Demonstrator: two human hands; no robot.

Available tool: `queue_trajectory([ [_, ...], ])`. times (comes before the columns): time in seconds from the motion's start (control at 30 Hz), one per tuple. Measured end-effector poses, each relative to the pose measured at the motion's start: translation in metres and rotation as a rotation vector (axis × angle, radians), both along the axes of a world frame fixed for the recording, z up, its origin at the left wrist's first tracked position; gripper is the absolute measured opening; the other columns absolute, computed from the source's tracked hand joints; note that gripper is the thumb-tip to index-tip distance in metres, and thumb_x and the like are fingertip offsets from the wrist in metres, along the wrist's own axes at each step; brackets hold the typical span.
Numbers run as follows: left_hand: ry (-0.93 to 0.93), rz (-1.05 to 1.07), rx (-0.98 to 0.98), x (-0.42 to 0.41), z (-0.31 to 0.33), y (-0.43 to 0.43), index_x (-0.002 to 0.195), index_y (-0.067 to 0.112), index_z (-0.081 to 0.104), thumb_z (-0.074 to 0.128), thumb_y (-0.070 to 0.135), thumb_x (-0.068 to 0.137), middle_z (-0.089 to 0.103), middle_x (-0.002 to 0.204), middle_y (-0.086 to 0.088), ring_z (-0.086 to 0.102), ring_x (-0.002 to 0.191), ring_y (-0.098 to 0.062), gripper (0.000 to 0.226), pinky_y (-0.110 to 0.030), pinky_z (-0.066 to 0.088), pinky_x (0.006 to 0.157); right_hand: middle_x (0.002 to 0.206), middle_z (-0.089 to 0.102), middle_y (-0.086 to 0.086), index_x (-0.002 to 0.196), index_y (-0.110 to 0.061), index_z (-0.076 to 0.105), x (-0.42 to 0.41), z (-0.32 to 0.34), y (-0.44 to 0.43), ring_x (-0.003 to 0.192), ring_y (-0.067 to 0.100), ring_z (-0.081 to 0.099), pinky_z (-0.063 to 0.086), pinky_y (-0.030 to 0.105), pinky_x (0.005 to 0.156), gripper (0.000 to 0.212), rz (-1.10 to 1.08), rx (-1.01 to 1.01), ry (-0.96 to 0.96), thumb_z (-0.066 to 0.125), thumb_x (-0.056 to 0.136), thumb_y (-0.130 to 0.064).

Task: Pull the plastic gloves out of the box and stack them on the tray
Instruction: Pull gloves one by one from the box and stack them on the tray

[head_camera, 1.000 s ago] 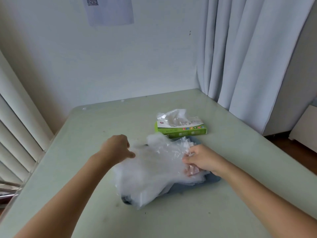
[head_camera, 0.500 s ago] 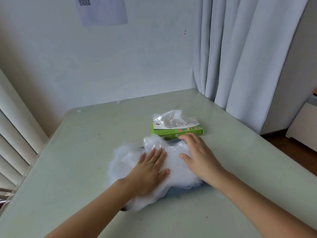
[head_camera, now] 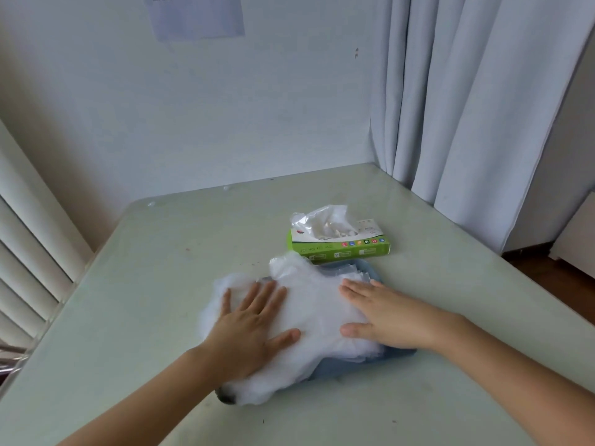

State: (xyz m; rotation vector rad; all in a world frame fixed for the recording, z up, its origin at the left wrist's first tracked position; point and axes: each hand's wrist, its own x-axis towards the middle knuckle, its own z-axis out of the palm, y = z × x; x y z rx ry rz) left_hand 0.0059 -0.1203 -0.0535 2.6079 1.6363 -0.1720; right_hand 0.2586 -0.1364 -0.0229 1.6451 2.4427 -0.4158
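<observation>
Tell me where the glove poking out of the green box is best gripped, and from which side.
Pinch the bunched tuft of the protruding glove, coming from above. It stands up free over the top opening of the green box, so nothing blocks it there. The right hand, flat on the stack, is probably nearer.

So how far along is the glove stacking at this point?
Done: a thick pile of plastic gloves lies on the blue tray, spilling over its left edge. In hand: the left hand and right hand press flat on the pile, fingers straight. To do: the green box behind the tray has another glove poking out of its opening, so more remain to pull.
</observation>
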Motion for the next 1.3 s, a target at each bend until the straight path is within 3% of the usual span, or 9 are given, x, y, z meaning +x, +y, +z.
queue_trajectory([
  [0.07, 0.042, -0.009, -0.009, -0.013, 0.006, 0.001, 0.149, 0.032, -0.017, -0.030, 0.088, 0.048, -0.021, 0.155, 0.014, -0.015, 0.146, -0.010, 0.116, -0.050, -0.009, 0.116, 0.155, 0.027, -0.002, 0.144, -0.012, 0.036, 0.005, 0.010, 0.009, 0.142, 0.017, 0.026, 0.020, 0.029, 0.115, 0.063, -0.030, -0.003, 0.053, 0.048, 0.094, -0.049],
  [0.17, 0.031, -0.012, -0.090, -0.030, 0.025, 0.006, 0.153, 0.031, 0.003, -0.012, 0.095, 0.050, -0.004, 0.158, 0.018, -0.002, 0.145, -0.001, 0.122, -0.040, 0.002, 0.120, 0.095, 0.066, -0.002, 0.095, -0.013, 0.066, 0.007, 0.024, 0.027, 0.090, 0.016, 0.060, 0.046, 0.032, 0.080, 0.031, -0.056, 0.070, 0.152, 0.058, 0.090, -0.042],
  [0.3, -0.164, 0.030, -0.030, -0.030, 0.061, 0.024, 0.131, 0.034, 0.052, 0.047, 0.067, 0.083, 0.056, 0.131, 0.015, 0.054, 0.116, -0.003, 0.059, -0.019, 0.039, 0.099, 0.099, 0.069, -0.002, 0.101, -0.017, 0.071, 0.005, 0.048, 0.075, 0.089, 0.016, 0.062, 0.042, 0.027, 0.077, 0.018, -0.116, 0.449, 0.458, 0.067, 0.086, -0.026],
  [0.43, -0.406, 0.063, 0.038, -0.004, 0.088, 0.059, 0.113, 0.023, 0.066, 0.060, 0.042, 0.089, 0.069, 0.107, 0.007, 0.063, 0.099, -0.005, 0.031, -0.018, 0.046, 0.087, 0.130, 0.056, 0.008, 0.127, -0.009, 0.057, -0.001, 0.074, 0.133, 0.120, 0.024, 0.050, 0.037, 0.032, 0.099, 0.041, -0.107, 0.419, 0.265, 0.060, 0.092, -0.031],
  [0.5, -0.464, 0.075, 0.025, 0.011, 0.097, 0.077, 0.110, 0.018, 0.067, 0.062, 0.035, 0.090, 0.069, 0.105, 0.004, 0.064, 0.097, -0.008, 0.027, -0.023, 0.047, 0.090, 0.102, 0.063, 0.010, 0.100, -0.008, 0.066, -0.005, 0.079, 0.150, 0.099, 0.026, 0.057, 0.044, 0.034, 0.081, 0.029, -0.155, 0.272, 0.190, 0.054, 0.095, -0.034],
  [0.6, -0.512, 0.079, 0.007, 0.025, 0.102, 0.105, 0.111, 0.014, 0.066, 0.063, 0.029, 0.090, 0.069, 0.107, 0.001, 0.064, 0.099, -0.011, 0.026, -0.025, 0.048, 0.093, 0.055, 0.033, 0.001, 0.055, -0.017, 0.036, -0.009, 0.080, 0.160, 0.053, 0.019, 0.031, 0.023, 0.030, 0.051, 0.046, -0.180, 0.268, 0.171, 0.054, 0.096, -0.023],
  [0.77, -0.554, 0.026, -0.010, 0.045, 0.100, 0.135, 0.115, 0.013, 0.064, 0.071, 0.020, 0.084, 0.067, 0.112, -0.002, 0.062, 0.101, -0.013, 0.033, -0.022, 0.047, 0.090, 0.078, 0.067, 0.002, 0.081, -0.012, 0.073, -0.007, 0.081, 0.156, 0.070, 0.018, 0.060, 0.040, 0.025, 0.066, 0.006, -0.187, 0.357, 0.214, 0.070, 0.085, -0.014],
  [1.1, -0.645, -0.069, 0.136, 0.085, 0.086, 0.145, 0.103, 0.017, 0.071, 0.073, 0.023, 0.083, 0.067, 0.108, 0.002, 0.059, 0.100, -0.013, 0.021, -0.021, 0.042, 0.084, 0.067, 0.053, -0.012, 0.057, -0.021, 0.052, -0.001, 0.073, 0.147, 0.074, 0.013, 0.048, 0.031, 0.025, 0.066, 0.035, -0.136, 0.546, 0.376, 0.086, 0.065, -0.022],
  [1.3, -0.729, -0.078, 0.292, 0.088, 0.092, 0.140, 0.090, 0.015, 0.073, 0.072, 0.021, 0.083, 0.065, 0.095, 0.004, 0.059, 0.087, -0.013, 0.010, -0.024, 0.042, 0.075, 0.081, 0.064, -0.005, 0.079, -0.017, 0.075, 0.006, 0.074, 0.145, 0.084, 0.012, 0.046, 0.032, 0.026, 0.078, 0.006, 0.027, 0.736, 0.561, 0.077, 0.077, -0.023],
])
